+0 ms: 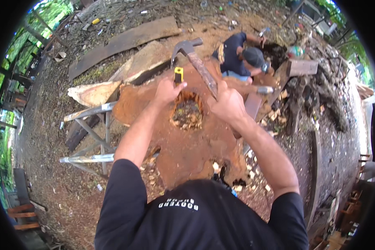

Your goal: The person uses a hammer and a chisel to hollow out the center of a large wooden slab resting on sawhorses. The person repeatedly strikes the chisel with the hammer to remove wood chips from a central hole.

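A wide, reddish-brown wood slab [191, 146] lies before me, with a rough-edged hole cut through it. My left hand [167, 91] is closed at the far left rim of this hole, around a chisel [178, 74]. The chisel's yellow-and-black handle end points up; its blade is hidden. In my right hand [228, 103] is a claw hammer [203, 74], gripped near the bottom of its worn handle. The hammer's metal head is raised over the far side of the slab, beyond the chisel and apart from it.
Metal trestle legs [91, 112] stick out left of the slab. Beyond lie a pale-edged slab [95, 92] and a long plank [125, 43]. At far right a co-worker [237, 56] in a dark cap bends over dark wood. Wood chips [275, 114] litter the ground near roots [306, 96].
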Demonstrator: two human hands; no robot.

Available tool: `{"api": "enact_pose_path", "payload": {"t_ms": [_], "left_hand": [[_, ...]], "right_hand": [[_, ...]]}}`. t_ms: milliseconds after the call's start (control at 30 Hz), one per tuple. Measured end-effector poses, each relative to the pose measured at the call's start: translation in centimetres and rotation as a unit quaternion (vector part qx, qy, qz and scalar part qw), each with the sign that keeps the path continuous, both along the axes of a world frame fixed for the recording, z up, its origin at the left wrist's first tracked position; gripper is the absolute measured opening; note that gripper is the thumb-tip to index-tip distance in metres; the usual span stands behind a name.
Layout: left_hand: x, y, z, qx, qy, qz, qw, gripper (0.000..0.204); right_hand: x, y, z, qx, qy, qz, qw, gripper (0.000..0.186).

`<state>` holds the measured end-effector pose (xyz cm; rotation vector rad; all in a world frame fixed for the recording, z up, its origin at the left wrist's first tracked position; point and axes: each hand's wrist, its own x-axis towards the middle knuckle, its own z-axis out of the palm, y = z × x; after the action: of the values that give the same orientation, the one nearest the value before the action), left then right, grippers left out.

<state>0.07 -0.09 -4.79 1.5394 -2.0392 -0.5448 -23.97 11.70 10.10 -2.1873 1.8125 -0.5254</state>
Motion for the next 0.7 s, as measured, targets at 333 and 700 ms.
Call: {"api": "enact_pose_path", "payload": {"t_ms": [333,700], "left_hand": [[-0.7,0.5,0.3,-0.011,0.006,-0.001,1.0,0.05],[0.2,0.9,-0.7,0.002,-0.021,0.008,1.0,0.048]], "right_hand": [[0.1,1.5,9.5,-0.423,-0.239,0.019,0.874,0.027],[-0.7,1.9,9.8,-0.144,-0.168,-0.033,0.975,0.029]]}}
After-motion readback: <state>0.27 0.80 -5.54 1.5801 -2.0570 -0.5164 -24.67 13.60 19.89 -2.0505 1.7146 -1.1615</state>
